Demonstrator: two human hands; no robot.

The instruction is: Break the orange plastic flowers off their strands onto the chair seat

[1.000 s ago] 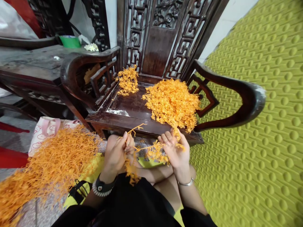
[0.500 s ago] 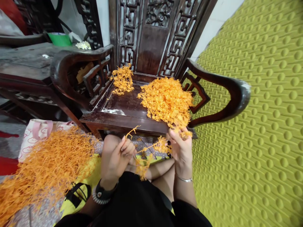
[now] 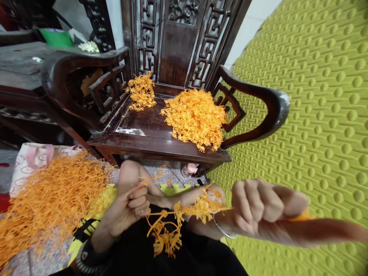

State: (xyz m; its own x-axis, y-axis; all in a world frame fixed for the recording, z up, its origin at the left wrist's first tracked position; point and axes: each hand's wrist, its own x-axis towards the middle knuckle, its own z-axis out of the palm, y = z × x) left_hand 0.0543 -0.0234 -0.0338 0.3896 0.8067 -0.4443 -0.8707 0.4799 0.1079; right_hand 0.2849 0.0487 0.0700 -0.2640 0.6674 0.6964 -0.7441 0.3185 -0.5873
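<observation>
Between my two hands stretches a cluster of small orange plastic pieces on thin stems (image 3: 165, 230), hanging over my lap. My left hand (image 3: 132, 205) is closed, pinching the thin stem, and a bare bit of it sticks out above the fingers. My right hand (image 3: 264, 205) is closed in a fist on the other end of the cluster, with some orange showing past the fingers; it is close to the camera and partly blurred. In front, a big heap of loose orange pieces (image 3: 197, 117) lies on the dark wooden chair (image 3: 143, 126). A smaller orange pile (image 3: 141, 92) lies at the seat's back left.
At the left, a large tangled mass of orange stems (image 3: 63, 184) rests against a white printed bag (image 3: 24, 168) with pink handles. A side table (image 3: 20, 73) bears a green container (image 3: 56, 37). Yellow studded matting (image 3: 316, 134) covers the right side. A pink-topped jar (image 3: 189, 168) stands under the chair.
My right hand has moved from the chair's front edge toward me and to the right, pulling the orange cluster out between my hands. My left hand has come lower and left. The view has shifted.
</observation>
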